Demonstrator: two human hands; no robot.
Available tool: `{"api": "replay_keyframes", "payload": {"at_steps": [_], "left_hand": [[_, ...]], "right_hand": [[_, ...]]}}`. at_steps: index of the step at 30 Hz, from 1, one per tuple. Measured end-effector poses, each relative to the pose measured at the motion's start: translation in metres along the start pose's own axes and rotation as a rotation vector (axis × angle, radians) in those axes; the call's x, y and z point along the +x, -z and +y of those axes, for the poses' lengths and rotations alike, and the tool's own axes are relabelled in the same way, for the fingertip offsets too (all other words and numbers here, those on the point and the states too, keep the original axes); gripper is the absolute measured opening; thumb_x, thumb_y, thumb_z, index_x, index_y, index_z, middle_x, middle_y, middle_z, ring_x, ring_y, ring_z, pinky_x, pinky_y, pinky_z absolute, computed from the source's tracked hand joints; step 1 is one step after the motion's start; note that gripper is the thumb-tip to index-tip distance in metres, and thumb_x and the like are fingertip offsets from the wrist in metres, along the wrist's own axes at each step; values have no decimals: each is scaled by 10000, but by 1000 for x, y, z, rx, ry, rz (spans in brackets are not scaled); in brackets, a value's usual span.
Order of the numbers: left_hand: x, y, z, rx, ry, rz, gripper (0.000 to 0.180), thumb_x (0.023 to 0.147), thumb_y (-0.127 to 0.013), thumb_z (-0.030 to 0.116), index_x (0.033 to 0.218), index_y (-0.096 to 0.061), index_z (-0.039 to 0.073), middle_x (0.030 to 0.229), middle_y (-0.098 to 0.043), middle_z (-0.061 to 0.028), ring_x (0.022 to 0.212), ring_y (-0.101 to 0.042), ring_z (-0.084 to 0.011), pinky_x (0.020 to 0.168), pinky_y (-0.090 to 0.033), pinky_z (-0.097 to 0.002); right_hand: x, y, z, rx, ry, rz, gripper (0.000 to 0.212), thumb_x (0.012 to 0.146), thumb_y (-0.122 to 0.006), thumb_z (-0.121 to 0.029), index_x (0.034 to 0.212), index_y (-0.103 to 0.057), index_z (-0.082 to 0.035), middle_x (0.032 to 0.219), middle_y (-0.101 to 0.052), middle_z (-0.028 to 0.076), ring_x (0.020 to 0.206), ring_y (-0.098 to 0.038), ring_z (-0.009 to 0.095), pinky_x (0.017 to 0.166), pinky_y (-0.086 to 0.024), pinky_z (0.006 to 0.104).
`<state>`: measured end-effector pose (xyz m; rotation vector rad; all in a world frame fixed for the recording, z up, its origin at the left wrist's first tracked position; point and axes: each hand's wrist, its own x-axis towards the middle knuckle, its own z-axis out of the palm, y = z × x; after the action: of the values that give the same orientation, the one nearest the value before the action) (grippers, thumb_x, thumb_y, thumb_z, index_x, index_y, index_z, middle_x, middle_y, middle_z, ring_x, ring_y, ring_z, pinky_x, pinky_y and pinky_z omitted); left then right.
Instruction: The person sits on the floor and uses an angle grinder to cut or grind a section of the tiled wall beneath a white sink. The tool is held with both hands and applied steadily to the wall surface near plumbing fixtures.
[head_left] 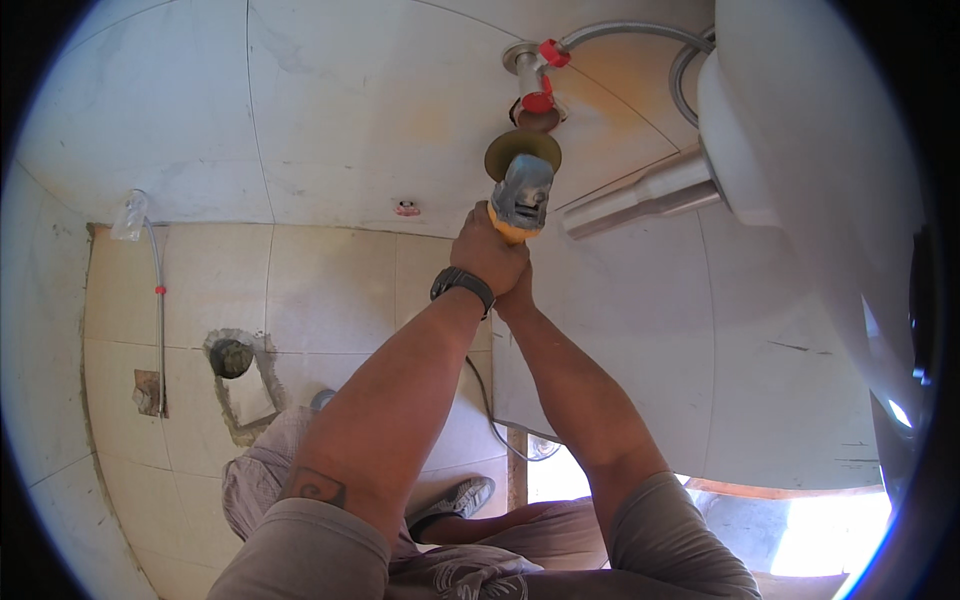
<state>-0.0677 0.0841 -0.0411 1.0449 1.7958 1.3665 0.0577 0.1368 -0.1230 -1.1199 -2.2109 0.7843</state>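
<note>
Both my arms reach forward to an angle grinder [523, 195] with a grey head and a yellow-orange body. My left hand [488, 250], with a dark watch on its wrist, is closed round the body just behind the head. Farther back, my right hand [516, 290] is wrapped round the grinder too, its fingers partly hidden by the left. The round cutting disc [522, 148] stands close to a reddish hole [540, 119] in the tiled wall; I cannot tell whether they touch. Just above is an angle valve [528, 80] with a red handle.
A braided hose [625, 30] runs from the valve to a white basin [800, 130]. Its metal drain pipe [645, 192] juts out right of the grinder. A dark cable [482, 385] hangs below my hands. At left are a thin hose [158, 290] and a floor drain hole [231, 358].
</note>
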Motion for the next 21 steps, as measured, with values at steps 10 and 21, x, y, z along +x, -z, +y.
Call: {"api": "replay_keyframes", "payload": {"at_steps": [10,21], "left_hand": [[5,-6,-3,26,29,-19,628,809,-778,223,1324,-487,11,1293,-626,-249,1194,-647,-451,1016,-549,-530],[5,-7,5,25,27,-16,595,796,-812,297,1240,-551,0,1223,-677,-248,1156,-671,-441,1007,-547,-512]], "right_hand": [[-1,-1,2,149,-107,-21,539,929,-794,-80,1388,-514,-41,1352,-631,94,1291,-604,206,1050,-515,374],[1,10,-2,25,-56,-13,552,900,-831,-103,1361,-536,-35,1345,-639,99,1274,-615,216,1046,-510,383]]}}
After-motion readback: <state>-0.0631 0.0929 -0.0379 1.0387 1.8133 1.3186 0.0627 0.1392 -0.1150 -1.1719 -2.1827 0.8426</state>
